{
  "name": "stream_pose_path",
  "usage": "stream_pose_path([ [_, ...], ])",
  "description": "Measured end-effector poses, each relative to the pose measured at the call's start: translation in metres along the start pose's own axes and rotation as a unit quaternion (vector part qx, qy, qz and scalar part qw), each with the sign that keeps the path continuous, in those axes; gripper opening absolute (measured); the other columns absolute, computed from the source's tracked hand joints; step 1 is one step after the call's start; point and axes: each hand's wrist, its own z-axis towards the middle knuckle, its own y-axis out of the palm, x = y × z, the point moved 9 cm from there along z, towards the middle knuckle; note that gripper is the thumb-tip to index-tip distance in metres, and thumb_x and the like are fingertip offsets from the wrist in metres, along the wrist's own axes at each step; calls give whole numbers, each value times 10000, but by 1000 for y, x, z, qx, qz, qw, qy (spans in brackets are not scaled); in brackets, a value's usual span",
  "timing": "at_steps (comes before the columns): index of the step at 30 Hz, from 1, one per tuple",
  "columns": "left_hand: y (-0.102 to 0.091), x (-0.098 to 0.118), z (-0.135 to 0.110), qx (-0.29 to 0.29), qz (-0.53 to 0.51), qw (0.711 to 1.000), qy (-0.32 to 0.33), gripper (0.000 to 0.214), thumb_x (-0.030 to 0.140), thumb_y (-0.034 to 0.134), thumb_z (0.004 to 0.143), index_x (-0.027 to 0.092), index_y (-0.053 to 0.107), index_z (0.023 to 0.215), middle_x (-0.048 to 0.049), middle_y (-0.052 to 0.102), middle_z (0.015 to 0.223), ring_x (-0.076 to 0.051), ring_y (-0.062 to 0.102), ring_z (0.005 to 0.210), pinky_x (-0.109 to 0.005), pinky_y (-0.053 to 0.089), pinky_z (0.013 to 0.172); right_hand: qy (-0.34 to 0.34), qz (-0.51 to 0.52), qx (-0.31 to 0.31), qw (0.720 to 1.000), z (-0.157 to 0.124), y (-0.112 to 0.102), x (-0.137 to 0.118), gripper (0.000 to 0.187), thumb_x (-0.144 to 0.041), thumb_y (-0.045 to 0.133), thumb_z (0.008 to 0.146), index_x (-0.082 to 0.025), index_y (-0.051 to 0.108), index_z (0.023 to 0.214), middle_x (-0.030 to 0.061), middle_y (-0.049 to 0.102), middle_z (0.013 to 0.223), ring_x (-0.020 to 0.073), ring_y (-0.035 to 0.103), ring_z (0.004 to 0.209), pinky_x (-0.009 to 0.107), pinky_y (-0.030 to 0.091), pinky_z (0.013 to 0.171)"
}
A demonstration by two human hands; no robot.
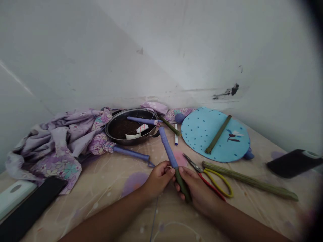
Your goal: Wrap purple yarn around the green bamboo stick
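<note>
A green plant stem (183,188), its upper part wrapped in purple yarn (168,146), slants upward between my hands. My right hand (195,183) is closed around the bare green lower part. My left hand (161,176) is pinched at the lower edge of the wrapping, on the purple yarn strand (154,216) that hangs below it across the cloth. Fingers cover the exact spot where strand and stem meet. To the right of my right hand lie scissors (202,171) with one red and one yellow handle, blades apart.
A dark pan of soil (121,129) holds another wrapped stick. Beside it lie floral fabric (60,134) and a wrapped handle (131,153). Right are a marker (176,134), a blue round board (196,134) bearing a stem (219,132), and a long stem (249,178). Dark objects flank both sides.
</note>
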Motion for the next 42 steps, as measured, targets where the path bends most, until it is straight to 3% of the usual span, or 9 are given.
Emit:
stream_pose_path([
  [4, -3, 6, 0, 20, 28, 999, 8, 373, 414, 647, 764, 108, 551, 953, -1, 593, 688, -81, 560, 541, -191, 404, 520, -6, -10, -7, 1000, -1, 0, -1, 351, -459, 687, 725, -189, 505, 855, -41, 535, 554, 64, 415, 408, 160, 291, 353],
  [11, 6, 1, -2, -24, 3, 1000, -5, 367, 463, 599, 788, 134, 497, 914, 10, 580, 622, -112, 563, 487, -226, 430, 487, 11, -11, -15, 1000, -2, 1, 0, 330, -453, 665, 738, -175, 514, 832, -22, 562, 557, 81, 484, 430, 182, 355, 398],
  [17, 9, 5, -5, -34, 27, 999, 4, 362, 446, 599, 795, 121, 496, 915, -4, 563, 696, -124, 605, 541, -235, 450, 541, 13, 15, -12, 1000, -4, 2, -4, 191, -334, 591, 717, -195, 489, 799, -35, 513, 550, 99, 451, 430, 181, 277, 333],
  [26, 17, 7, -9, -78, 65, 995, 24, 374, 427, 552, 836, 113, 527, 1038, -22, 575, 755, -125, 605, 616, -262, 467, 632, 121, 37, -17, 992, -10, -1, 4, 206, -368, 510, 696, -180, 513, 780, -16, 488, 550, 108, 448, 466, 200, 316, 392],
  [35, 16, 5, -9, -79, 65, 995, 15, 386, 421, 543, 845, 121, 536, 1086, -40, 596, 792, -129, 604, 631, -266, 475, 647, 111, 17, -35, 993, -10, 4, 1, 217, -384, 499, 694, -186, 501, 784, -14, 487, 535, 108, 433, 441, 206, 338, 390],
  [39, 15, 7, -9, -58, 60, 996, 14, 390, 437, 545, 838, 110, 541, 1050, -39, 580, 775, -125, 594, 618, -252, 468, 616, 72, 20, -52, 996, -8, 7, -4, 216, -324, 543, 651, -207, 494, 826, -29, 492, 551, 115, 459, 465, 196, 333, 375],
  [42, 15, 9, -10, -48, 60, 997, 12, 360, 442, 544, 835, 112, 546, 981, -28, 569, 754, -126, 587, 614, -259, 460, 624, 42, -2, -26, 999, -7, 2, -4, 167, -315, 545, 672, -208, 480, 783, -34, 495, 548, 111, 452, 445, 191, 316, 345],
])
